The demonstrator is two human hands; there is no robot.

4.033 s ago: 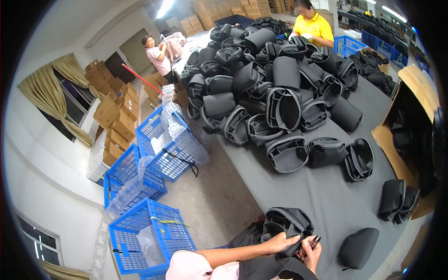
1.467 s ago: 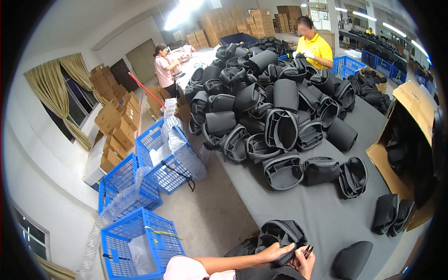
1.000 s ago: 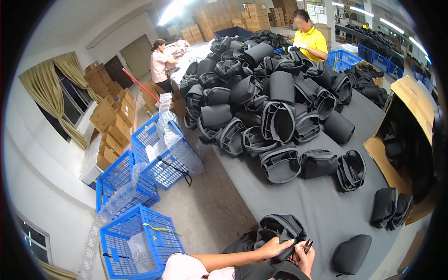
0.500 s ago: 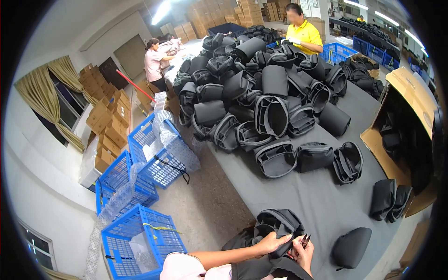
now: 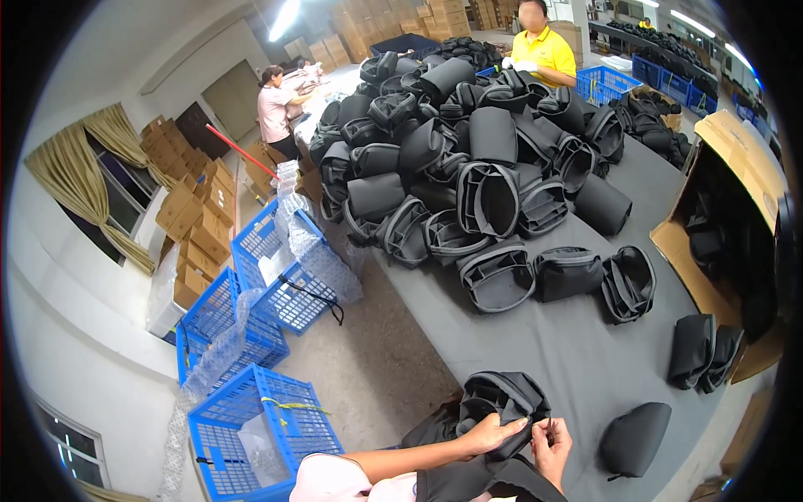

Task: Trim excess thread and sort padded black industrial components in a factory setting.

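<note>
A black padded pouch (image 5: pixel 502 395) with an unzipped top and inner dividers is at the table's near edge, close to my body. My left hand (image 5: pixel 495 435) grips its rim, thumb on top. Beside it my right hand (image 5: pixel 550 452) is closed, fingertips close to the pouch's edge. From those fingers a small dark tip of the thread snips (image 5: pixel 549 425) shows; the rest of the tool is hidden by the hand. A closed black pouch (image 5: pixel 636 441) lies on the grey table to the right of my hands.
A large heap of black pouches (image 5: pixel 493 138) covers the far table (image 5: pixel 552 343). Two pouches (image 5: pixel 694 351) stand beside an open cardboard box (image 5: pixel 682 259) at right. Blue crates (image 5: pixel 259 435) with bubble wrap (image 5: pixel 209 360) line the floor at left. A co-worker in yellow (image 5: pixel 548 57) stands beyond the heap.
My right hand has turned and risen slightly against the pouch's edge, so the snips' blades are now mostly out of sight. My left hand keeps its grip. The yellow-shirted co-worker has straightened up.
</note>
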